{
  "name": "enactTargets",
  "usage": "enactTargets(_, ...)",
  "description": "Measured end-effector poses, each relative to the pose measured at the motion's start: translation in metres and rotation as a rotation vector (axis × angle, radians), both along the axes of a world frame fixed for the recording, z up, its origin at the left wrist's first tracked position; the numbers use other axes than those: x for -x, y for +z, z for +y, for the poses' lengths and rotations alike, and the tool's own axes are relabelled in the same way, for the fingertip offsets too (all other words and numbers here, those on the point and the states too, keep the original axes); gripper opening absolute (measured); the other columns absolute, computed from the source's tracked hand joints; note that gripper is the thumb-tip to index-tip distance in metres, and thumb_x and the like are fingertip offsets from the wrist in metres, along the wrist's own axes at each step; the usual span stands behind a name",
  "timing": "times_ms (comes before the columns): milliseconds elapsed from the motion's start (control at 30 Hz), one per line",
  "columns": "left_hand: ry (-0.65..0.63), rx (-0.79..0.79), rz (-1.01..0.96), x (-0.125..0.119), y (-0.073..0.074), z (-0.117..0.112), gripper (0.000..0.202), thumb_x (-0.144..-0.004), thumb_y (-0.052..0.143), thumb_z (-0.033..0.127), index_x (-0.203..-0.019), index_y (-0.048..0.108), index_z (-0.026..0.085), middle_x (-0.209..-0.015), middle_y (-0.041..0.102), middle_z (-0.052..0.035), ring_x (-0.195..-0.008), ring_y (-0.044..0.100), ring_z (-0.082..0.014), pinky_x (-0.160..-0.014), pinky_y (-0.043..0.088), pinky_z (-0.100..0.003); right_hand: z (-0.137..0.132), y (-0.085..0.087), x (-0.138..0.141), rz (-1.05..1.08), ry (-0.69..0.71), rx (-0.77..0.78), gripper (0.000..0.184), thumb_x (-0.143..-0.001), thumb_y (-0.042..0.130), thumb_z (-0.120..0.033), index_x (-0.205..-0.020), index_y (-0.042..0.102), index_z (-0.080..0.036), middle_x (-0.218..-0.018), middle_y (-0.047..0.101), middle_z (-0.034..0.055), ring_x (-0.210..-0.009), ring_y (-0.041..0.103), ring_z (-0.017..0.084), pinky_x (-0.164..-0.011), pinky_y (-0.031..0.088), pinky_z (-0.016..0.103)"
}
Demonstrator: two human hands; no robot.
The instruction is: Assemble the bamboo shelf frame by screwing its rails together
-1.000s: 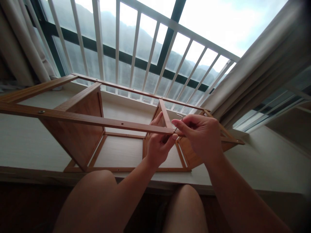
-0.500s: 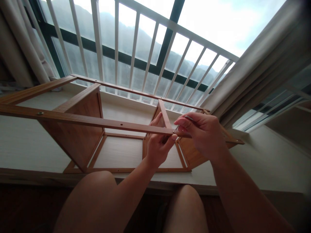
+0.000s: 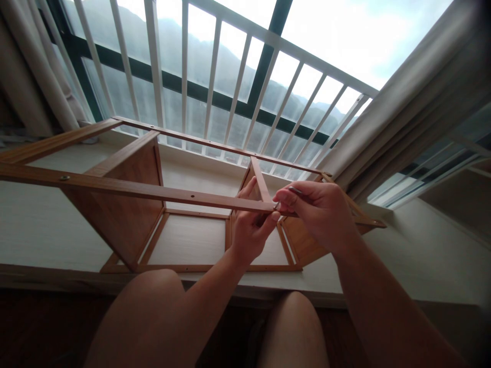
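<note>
A brown wooden shelf frame [image 3: 164, 193] lies on its side on the white window ledge, its panels standing between long rails. My left hand [image 3: 249, 232] is wrapped round the near rail where a shelf panel [image 3: 261, 179] meets it, thumb below and fingers behind. My right hand [image 3: 316, 207] pinches a small metal hex key [image 3: 294, 189], mostly hidden by the fingers. The key's tip reaches a screw hole in the near rail, just above my left thumb. Other screw holes show along that rail.
White railing bars [image 3: 210, 76] and a window stand behind the frame. Curtains [image 3: 399, 97] hang at both sides. My knees [image 3: 295, 327] are at the front edge of the white ledge [image 3: 76, 230].
My right hand has moved slightly down and left, bringing the hex key's tip to the screw hole, which showed uncovered before. The left hand and frame stay in place.
</note>
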State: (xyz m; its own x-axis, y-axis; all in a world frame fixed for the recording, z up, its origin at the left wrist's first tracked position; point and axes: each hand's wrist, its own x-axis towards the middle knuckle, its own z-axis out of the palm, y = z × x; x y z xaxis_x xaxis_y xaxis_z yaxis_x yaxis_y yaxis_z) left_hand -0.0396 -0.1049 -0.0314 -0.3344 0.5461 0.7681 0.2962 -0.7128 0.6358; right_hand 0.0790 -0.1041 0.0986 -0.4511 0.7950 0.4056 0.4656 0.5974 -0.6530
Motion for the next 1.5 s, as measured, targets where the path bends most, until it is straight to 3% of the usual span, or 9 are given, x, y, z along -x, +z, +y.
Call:
enactTargets(233, -0.006, 0.001, 0.004, 0.001, 0.002, 0.0, 0.024, -0.088, 0.063, 0.035, -0.109, 0.072, 0.027, -0.155, 0.038, -0.0035, -0.14, 0.038, -0.029, -0.113, 0.036, -0.05, -0.006, -0.004, 0.004, -0.071, -0.111, -0.176, 0.042, -0.087, 0.059, -0.054, -0.073, 0.069, -0.016, -0.06, 0.06, 0.0022, -0.058, 0.054, 0.015, -0.052, 0.04, 0.025)
enactTargets(333, -0.01, 0.01, 0.005, 0.001, 0.002, -0.001, 0.02, -0.088, 0.063, 0.036, -0.101, 0.073, 0.025, -0.155, 0.037, -0.003, -0.139, 0.039, -0.0297, -0.113, 0.037, -0.051, -0.006, 0.001, 0.002, -0.176, -0.091, -0.255, 0.045, -0.092, 0.05, -0.055, -0.072, 0.066, -0.018, -0.061, 0.059, 0.0027, -0.059, 0.053, 0.016, -0.054, 0.039, 0.026)
enactTargets(433, -0.003, 0.017, 0.006, 0.0, 0.002, -0.001, 0.018, -0.088, 0.062, 0.037, -0.09, 0.073, 0.023, -0.155, 0.037, -0.0031, -0.139, 0.039, -0.03, -0.113, 0.037, -0.05, -0.006, 0.009, -0.001, -0.291, -0.065, -0.352, 0.046, -0.099, 0.039, -0.047, -0.07, 0.062, -0.019, -0.066, 0.058, 0.004, -0.064, 0.054, 0.017, -0.061, 0.039, 0.028)
enactTargets(567, -0.01, -0.002, -0.014, 0.0, 0.002, 0.0, 0.015, -0.088, 0.063, 0.036, -0.091, 0.071, 0.023, -0.154, 0.039, -0.0036, -0.139, 0.039, -0.0292, -0.114, 0.036, -0.049, -0.007, 0.019, -0.002, -0.431, -0.104, -0.471, 0.039, -0.096, 0.045, -0.037, -0.061, 0.049, -0.02, -0.066, 0.052, 0.0017, -0.062, 0.048, 0.015, -0.064, 0.036, 0.029)
enactTargets(933, -0.013, 0.039, -0.017, 0.0, 0.0, 0.0, 0.017, -0.088, 0.062, 0.038, -0.089, 0.07, 0.023, -0.154, 0.038, -0.0026, -0.138, 0.04, -0.0295, -0.114, 0.037, -0.049, -0.019, 0.021, 0.012, -0.413, -0.286, -0.501, 0.047, -0.089, 0.053, -0.035, -0.045, 0.043, -0.02, -0.045, 0.035, -0.001, -0.045, 0.028, 0.012, -0.05, 0.02, 0.031)
enactTargets(1100, -0.019, 0.03, -0.012, 0.0, 0.001, 0.0, 0.016, -0.088, 0.062, 0.037, -0.087, 0.069, 0.023, -0.155, 0.038, -0.0023, -0.139, 0.04, -0.029, -0.115, 0.036, -0.049, -0.021, 0.025, 0.017, -0.459, -0.34, -0.503, 0.043, -0.088, 0.054, -0.033, -0.047, 0.049, -0.02, -0.046, 0.038, -0.0006, -0.046, 0.032, 0.012, -0.052, 0.019, 0.031)
enactTargets(1300, -0.025, 0.007, -0.032, -0.001, 0.002, 0.0, 0.014, -0.087, 0.064, 0.035, -0.092, 0.07, 0.024, -0.154, 0.039, -0.0025, -0.139, 0.039, -0.0294, -0.115, 0.035, -0.05, -0.018, 0.03, 0.011, -0.321, -0.183, -0.341, 0.013, -0.086, 0.058, -0.029, -0.083, 0.067, -0.02, -0.055, 0.05, -0.0032, -0.05, 0.042, 0.012, -0.051, 0.03, 0.026)
enactTargets(1367, -0.023, 0.002, -0.029, -0.001, 0.002, 0.0, 0.013, -0.087, 0.064, 0.035, -0.091, 0.07, 0.024, -0.154, 0.039, -0.0031, -0.139, 0.039, -0.0292, -0.115, 0.034, -0.049, -0.016, 0.031, 0.009, -0.23, -0.09, -0.19, 0.015, -0.086, 0.06, -0.03, -0.092, 0.068, -0.02, -0.058, 0.052, -0.0035, -0.051, 0.044, 0.011, -0.05, 0.032, 0.025)
enactTargets(1500, -0.02, 0.008, -0.023, 0.0, 0.002, -0.001, 0.014, -0.087, 0.064, 0.035, -0.089, 0.07, 0.023, -0.153, 0.04, -0.0034, -0.139, 0.039, -0.0287, -0.115, 0.035, -0.049, -0.006, 0.034, 0.001, -0.091, 0.165, 0.192, 0.021, -0.085, 0.063, -0.038, -0.089, 0.07, -0.018, -0.063, 0.058, -0.0009, -0.054, 0.049, 0.011, -0.05, 0.039, 0.024)
